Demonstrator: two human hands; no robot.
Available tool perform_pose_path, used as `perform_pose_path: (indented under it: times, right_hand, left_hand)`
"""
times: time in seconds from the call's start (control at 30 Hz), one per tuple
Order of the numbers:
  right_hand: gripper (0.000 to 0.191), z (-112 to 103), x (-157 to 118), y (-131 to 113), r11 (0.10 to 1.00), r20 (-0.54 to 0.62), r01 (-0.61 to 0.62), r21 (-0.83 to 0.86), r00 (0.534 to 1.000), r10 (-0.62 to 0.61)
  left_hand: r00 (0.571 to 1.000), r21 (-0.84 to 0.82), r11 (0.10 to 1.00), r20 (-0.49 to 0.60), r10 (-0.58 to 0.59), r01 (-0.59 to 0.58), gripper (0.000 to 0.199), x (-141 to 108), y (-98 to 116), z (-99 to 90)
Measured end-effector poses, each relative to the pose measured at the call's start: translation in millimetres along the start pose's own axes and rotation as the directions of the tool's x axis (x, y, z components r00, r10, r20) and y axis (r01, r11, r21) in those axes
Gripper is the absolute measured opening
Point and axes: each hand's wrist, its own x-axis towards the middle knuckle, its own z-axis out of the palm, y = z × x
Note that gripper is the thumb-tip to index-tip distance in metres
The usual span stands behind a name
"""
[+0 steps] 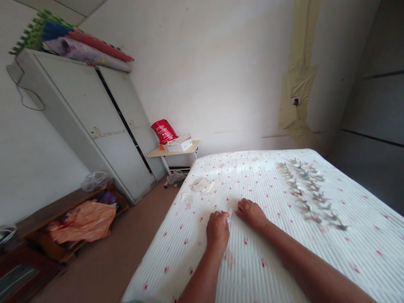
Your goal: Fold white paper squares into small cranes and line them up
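Atop bed (271,269), L hand (217,227) & R hand (251,212), both curled, hold sm. paper (230,211)

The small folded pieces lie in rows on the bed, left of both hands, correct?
Not left: the head view shows the small folded pieces in rows on the bed, to the right of both the left hand and the right hand.

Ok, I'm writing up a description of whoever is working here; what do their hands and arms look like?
The left hand and right hand are ungloved, and both forearms are bare as far as they show: no sleeves, watch or bracelet in view. Rings can't be judged at this blur.
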Motion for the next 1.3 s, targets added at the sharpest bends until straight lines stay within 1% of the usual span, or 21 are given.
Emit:
perform_pose_path:
  times: [0.17,0.4,0.53,0.7,0.97,1.1,1.3]
  right_hand:
    - [0.016,-1.6,0.9,-2.8,0.999,0.012,-0.016,-0.037,1.0,0.016]
    - [0.015,-7.1,0.6,-7.0,0.998,0.029,-0.02,-0.057,0.999,0.021]
    - [0.016,-4.7,1.8,-6.8,0.997,0.016,-0.017,-0.072,1.0,0.018]
    - [0.017,-0.5,3.6,-6.4,0.996,-0.002,-0.029,-0.088,1.0,0.029]
    - [0.013,-4.1,0.0,-11.1,0.995,-0.013,-0.068,-0.072,0.998,0.067]
    - [0.011,-4.4,-1.0,-8.7,0.997,-0.031,-0.077,-0.019,0.997,0.076]
    - [0.006,-4.1,1.0,5.1,0.986,-0.04,-0.07,0.152,0.996,0.077]
  left_hand:
    - [1.0,0.049,0.999,0.019,-0.007,0.006,0.027,0.8,2.3,-1.0]
    - [1.0,0.094,0.996,0.019,0.005,-0.007,0.028,0.6,1.4,1.9]
    - [1.0,0.112,0.994,0.029,0.007,-0.01,0.027,1.5,1.8,2.4]
    - [0.998,0.149,0.989,0.049,-0.03,0.023,0.027,3.1,5.7,0.4]
    - [0.997,0.163,0.987,0.071,-0.027,0.015,0.033,3.0,7.6,-0.4]
    - [0.996,0.159,0.987,0.079,-0.03,0.017,0.032,3.3,6.8,0.2]
    - [0.997,0.148,0.989,0.074,-0.023,0.012,0.033,3.0,6.3,0.0]
